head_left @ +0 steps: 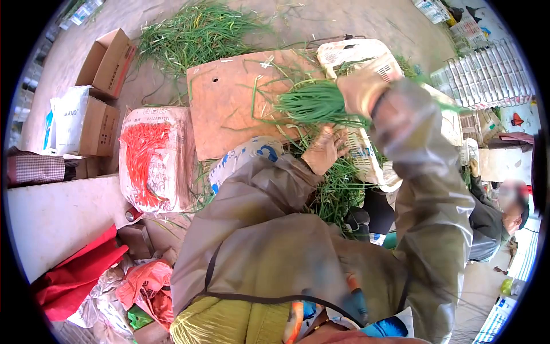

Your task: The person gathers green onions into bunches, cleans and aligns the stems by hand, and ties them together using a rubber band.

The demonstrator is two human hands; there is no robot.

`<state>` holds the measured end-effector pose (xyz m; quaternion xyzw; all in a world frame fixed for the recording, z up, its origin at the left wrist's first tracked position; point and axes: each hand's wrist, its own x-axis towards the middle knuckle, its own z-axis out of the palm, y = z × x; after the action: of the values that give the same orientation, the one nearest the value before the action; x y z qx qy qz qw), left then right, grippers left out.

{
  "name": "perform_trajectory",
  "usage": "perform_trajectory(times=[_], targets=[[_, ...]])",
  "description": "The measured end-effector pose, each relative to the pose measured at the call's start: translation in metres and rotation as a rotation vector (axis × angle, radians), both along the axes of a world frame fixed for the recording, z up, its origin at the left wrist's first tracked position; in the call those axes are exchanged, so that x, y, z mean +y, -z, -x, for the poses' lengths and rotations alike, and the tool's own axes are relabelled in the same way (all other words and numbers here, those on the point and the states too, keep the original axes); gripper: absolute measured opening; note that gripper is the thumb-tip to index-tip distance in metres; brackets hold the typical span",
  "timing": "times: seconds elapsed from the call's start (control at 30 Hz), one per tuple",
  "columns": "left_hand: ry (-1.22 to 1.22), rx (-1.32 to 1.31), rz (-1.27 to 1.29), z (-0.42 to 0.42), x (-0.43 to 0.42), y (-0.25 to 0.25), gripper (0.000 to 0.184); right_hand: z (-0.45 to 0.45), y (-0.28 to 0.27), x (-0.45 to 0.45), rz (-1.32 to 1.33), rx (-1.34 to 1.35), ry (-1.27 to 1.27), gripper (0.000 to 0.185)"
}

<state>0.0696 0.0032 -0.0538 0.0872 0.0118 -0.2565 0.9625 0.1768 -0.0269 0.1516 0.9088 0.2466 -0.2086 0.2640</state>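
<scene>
Own hands (pixel 326 151) (pixel 361 94) x2, grn. bunch (pixel 314 103) x1

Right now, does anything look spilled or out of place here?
Mildly: loose green stalks lie strewn at odd angles across the reddish board, unlike the bunch gathered in the right hand. A larger tangled heap sits directly on the floor, its edges straggling.

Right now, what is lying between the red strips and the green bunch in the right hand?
In the head view, from red strips to green bunch: the edge of the pinkish package, then the brown board with loose stalks on it.
</scene>
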Motion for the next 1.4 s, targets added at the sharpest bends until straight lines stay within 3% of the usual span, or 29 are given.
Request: perform_trajectory(times=[0.07, 0.13, 0.17, 0.2, 0.23, 0.3, 0.37, 0.4, 0.43, 0.5, 0.53, 0.57, 0.6, 0.63, 0.67, 0.7, 0.77, 0.83, 0.9, 0.97, 1.03, 1.1, 1.17, 1.3, 1.33, 1.4], targets=[[-0.089, -0.034, 0.078, 0.0, -0.003, 0.004, 0.072, 0.046, 0.0, -0.019, -0.172, -0.062, 0.083, 0.022], [-0.252, 0.045, 0.208, 0.004, 0.003, -0.02, 0.066, 0.094, 0.018, -0.032, -0.133, -0.079, 0.083, 0.026], [-0.338, 0.099, 0.247, 0.004, 0.002, -0.016, 0.062, 0.121, 0.041, -0.046, -0.237, -0.196, 0.033, 0.036], [-0.293, 0.051, 0.22, 0.006, 0.002, -0.015, 0.054, 0.143, 0.057, -0.052, -0.175, -0.299, -0.007, 0.048], [-0.246, 0.007, 0.19, 0.012, 0.002, -0.012, 0.046, 0.159, 0.064, -0.055, -0.277, -0.221, 0.144, 0.065], [-0.144, 0.096, 0.18, 0.018, 0.008, -0.017, 0.03, 0.186, 0.057, -0.066, -0.557, -0.084, 0.229, 0.056], [0.062, -0.04, 0.08, 0.011, 0.025, -0.017, 0.032, 0.192, 0.044, -0.097, -0.931, -0.027, 0.1, 0.055], [0.015, -0.1, -0.02, 0.011, 0.032, -0.033, 0.034, 0.195, 0.026, -0.103, -1.31, 0.174, 0.464, 0.042], [0.072, -0.126, -0.055, 0.011, 0.042, -0.054, 0.034, 0.197, 0.029, -0.107, -1.804, 0.053, 0.683, 0.031], [0.103, -0.355, -0.316, -0.002, 0.055, -0.052, 0.037, 0.199, 0.011, -0.119, -1.875, -0.156, 0.766, 0.027], [0.071, -0.46, -0.498, 0.008, 0.061, -0.082, 0.04, 0.189, 0.043, -0.128, -2.099, 0.119, 0.581, 0.026], [0.078, -0.567, -0.647, 0.017, 0.063, -0.112, 0.042, 0.188, 0.061, -0.117, -1.926, 0.175, 0.585, 0.037], [0.102, -0.718, -0.744, 0.022, 0.064, -0.13, 0.044, 0.192, 0.058, -0.102, -1.932, 0.489, 0.643, 0.055], [0.127, -0.867, -0.835, 0.028, 0.065, -0.139, 0.048, 0.19, 0.037, -0.1, -1.675, 0.455, 0.393, 0.068], [0.24, -0.848, -1.005, 0.034, 0.07, -0.142, 0.054, 0.181, 0.057, -0.095, -2.064, 0.592, 0.322, 0.069], [0.219, -0.878, -0.926, 0.048, 0.067, -0.154, 0.053, 0.177, 0.051, -0.093, -2.086, 0.567, 0.331, 0.069], [0.473, -1.004, -1.128, 0.058, 0.086, -0.167, 0.053, 0.17, 0.041, -0.095, -2.868, 0.78, 0.672, 0.055], [0.712, -0.647, -0.91, 0.071, 0.107, -0.168, 0.053, 0.158, 0.038, -0.107, -2.957, 0.867, 0.87, 0.043], [0.777, -0.671, -0.956, 0.082, 0.115, -0.159, 0.055, 0.162, 0.019, -0.106, -3.026, 0.628, 0.869, 0.035], [0.741, -0.56, -0.834, 0.103, 0.123, -0.15, 0.056, 0.132, 0.05, -0.11, -2.83, 0.428, 1.204, 0.021], [0.657, -0.495, -0.942, 0.125, 0.123, -0.151, 0.056, 0.146, 0.05, -0.109, -2.69, 0.428, 0.965, 0.019], [0.601, -0.396, -0.835, 0.136, 0.131, -0.131, 0.058, 0.151, 0.051, -0.106, -2.753, 0.409, 1.023, 0.02], [0.592, -0.343, -0.817, 0.145, 0.136, -0.115, 0.058, 0.15, 0.059, -0.11, -2.625, 0.321, 0.974, 0.022], [0.505, -0.347, -0.854, 0.149, 0.143, -0.098, 0.058, 0.154, 0.056, -0.114, -2.665, 0.39, 1.072, 0.02], [0.507, -0.375, -0.835, 0.147, 0.144, -0.094, 0.058, 0.157, 0.051, -0.113, -2.72, 0.52, 1.165, 0.019], [0.503, -0.41, -0.817, 0.148, 0.146, -0.093, 0.056, 0.148, 0.061, -0.123, -2.664, 0.329, 1.121, 0.019]])
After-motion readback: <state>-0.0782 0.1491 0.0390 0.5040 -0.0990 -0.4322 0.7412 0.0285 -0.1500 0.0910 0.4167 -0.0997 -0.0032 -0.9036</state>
